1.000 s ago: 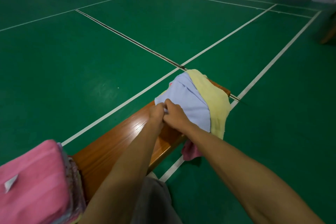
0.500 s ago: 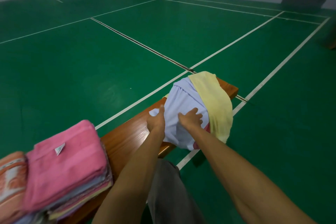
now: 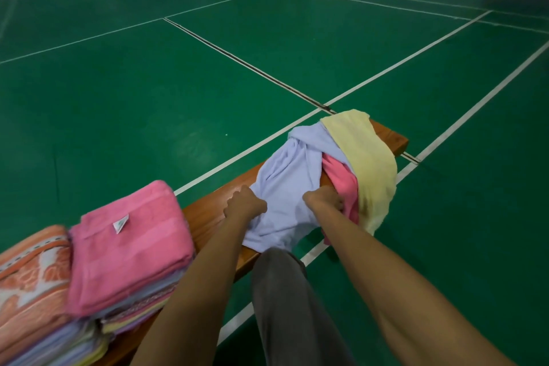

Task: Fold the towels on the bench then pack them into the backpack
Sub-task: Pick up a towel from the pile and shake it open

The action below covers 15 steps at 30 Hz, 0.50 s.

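Lavender towel [image 3: 285, 184] clenched in my left grip [image 3: 244, 204] and right grip [image 3: 324, 200]; pulling may drag the pink towel [image 3: 341, 184] off the counter [image 3: 208, 217].

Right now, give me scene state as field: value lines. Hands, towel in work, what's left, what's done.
left hand: grips near edge of lavender towel
right hand: grips same towel's right side
unfolded pile: lavender towel, pink towel, yellow towel, heaped on bench far end
folded: pink-topped stack, orange patterned stack, near end
backpack: not in view
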{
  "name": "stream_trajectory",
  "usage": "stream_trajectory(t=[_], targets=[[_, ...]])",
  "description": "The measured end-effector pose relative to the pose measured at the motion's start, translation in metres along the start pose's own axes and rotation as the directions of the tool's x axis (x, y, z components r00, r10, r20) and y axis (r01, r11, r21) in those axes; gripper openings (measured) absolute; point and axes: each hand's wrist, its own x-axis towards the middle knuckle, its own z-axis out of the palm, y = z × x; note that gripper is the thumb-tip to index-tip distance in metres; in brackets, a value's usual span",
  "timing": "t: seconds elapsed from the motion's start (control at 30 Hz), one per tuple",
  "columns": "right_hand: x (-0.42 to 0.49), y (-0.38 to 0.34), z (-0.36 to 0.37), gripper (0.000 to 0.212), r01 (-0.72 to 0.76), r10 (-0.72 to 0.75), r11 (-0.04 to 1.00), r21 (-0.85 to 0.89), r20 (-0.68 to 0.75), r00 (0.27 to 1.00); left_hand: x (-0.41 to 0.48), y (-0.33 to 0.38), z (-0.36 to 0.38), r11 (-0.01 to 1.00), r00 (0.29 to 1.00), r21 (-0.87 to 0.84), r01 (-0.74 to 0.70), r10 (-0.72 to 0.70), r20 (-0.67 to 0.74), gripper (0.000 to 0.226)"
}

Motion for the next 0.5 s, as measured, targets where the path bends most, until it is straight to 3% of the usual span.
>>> stream_trajectory(t=[0.1,0.2,0.37,0.5], targets=[[-0.001,-0.001,-0.004,0.058,0.059,-0.059,0.997,-0.057,-0.012,0.998,0.015,0.009,0.01,1.0,0.999,-0.027,-0.011,0.012,0.038,0.046],[0.0,-0.005,-0.004,0.054,0.196,-0.207,0.966,-0.17,-0.05,0.977,0.019,0.016,0.014,0.999,0.999,-0.039,-0.034,0.033,-0.029,0.036],[0.01,-0.026,0.003,0.064,0.316,-0.327,0.932,-0.179,-0.032,0.944,0.029,0.038,0.017,0.98,0.979,-0.072,-0.186,0.178,-0.105,0.06],[0.026,-0.038,0.006,0.072,0.345,-0.353,0.915,-0.207,0.0,0.936,0.048,0.053,0.02,0.977,0.976,-0.101,-0.187,0.174,-0.128,0.075]])
